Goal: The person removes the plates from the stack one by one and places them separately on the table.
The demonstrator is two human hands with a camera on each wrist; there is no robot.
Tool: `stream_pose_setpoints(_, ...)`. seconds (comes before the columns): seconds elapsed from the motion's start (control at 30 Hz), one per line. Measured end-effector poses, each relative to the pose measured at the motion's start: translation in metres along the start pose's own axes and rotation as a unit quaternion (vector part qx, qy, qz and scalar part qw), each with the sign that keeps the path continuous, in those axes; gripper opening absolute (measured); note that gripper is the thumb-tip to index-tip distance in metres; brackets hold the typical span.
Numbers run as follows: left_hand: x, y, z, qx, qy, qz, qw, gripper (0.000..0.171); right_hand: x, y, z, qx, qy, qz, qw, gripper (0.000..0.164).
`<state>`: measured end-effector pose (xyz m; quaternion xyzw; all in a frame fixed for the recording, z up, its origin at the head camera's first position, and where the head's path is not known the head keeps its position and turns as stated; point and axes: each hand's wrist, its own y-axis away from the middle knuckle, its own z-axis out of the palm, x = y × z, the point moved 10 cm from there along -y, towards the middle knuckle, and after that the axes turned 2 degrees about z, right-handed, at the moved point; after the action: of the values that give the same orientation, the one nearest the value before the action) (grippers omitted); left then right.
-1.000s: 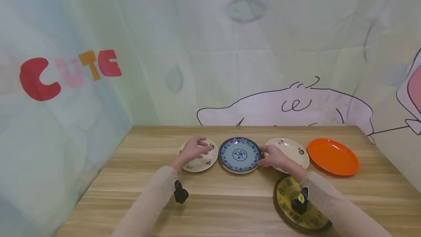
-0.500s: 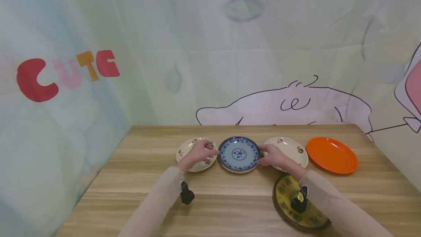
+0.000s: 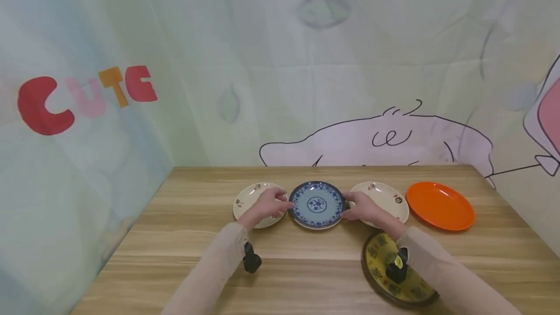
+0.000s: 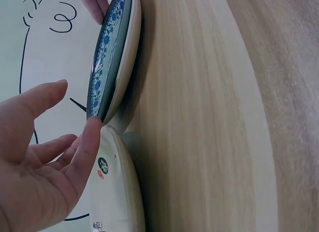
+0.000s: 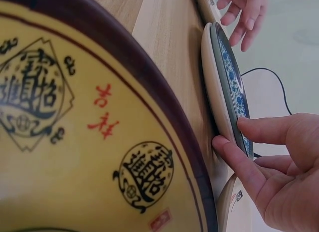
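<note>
A blue-and-white flowered plate (image 3: 317, 205) with a dark rim sits stacked on a cream plate (image 5: 213, 75). My right hand (image 3: 366, 208) grips the stack's right edge. In the right wrist view its thumb lies on the blue rim and a finger is at the underside of the cream plate. My left hand (image 3: 267, 204) reaches over the left cream plate (image 3: 245, 204). One fingertip meets the blue plate's left rim in the left wrist view, while the other fingers are spread apart. Part of the left cream plate is hidden under that hand.
Right of the stack, another cream plate (image 3: 391, 201) lies partly behind the right hand. Beyond it is an orange oval plate (image 3: 441, 207). A yellow plate with a dark brown rim (image 3: 379, 269) lies nearer, under the right forearm. A printed cloth (image 3: 210, 86) hangs behind the wooden table (image 3: 297, 281).
My left hand has moved right, from above the left cream plate to the blue plate's left rim. The right hand stays at the stack's right edge, and the plates look unmoved.
</note>
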<state>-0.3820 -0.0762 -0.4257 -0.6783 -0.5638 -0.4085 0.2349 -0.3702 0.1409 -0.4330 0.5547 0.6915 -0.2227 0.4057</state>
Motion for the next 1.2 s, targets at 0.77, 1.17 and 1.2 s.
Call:
stream_pose_setpoints(0.77,0.0025,-0.0049,0.0076,0.008,0.002,0.009,0.9999,0.057,0.0008,-0.0014,-0.0017,0.009,0.002,-0.007,1.0,0.062)
stream_pose_setpoints(1.17,0.0001,-0.0067,0.01,0.018,-0.026,0.01,0.9995,0.056,0.0003,0.0008,0.0007,0.009,-0.003,-0.001,1.0,0.062)
stream_pose_setpoints(1.2,0.0005,-0.0074,0.0103,0.02,-0.025,0.014,0.9994,0.056,-0.0001,0.0012,0.0005,0.01,-0.003,0.0,1.0,0.062)
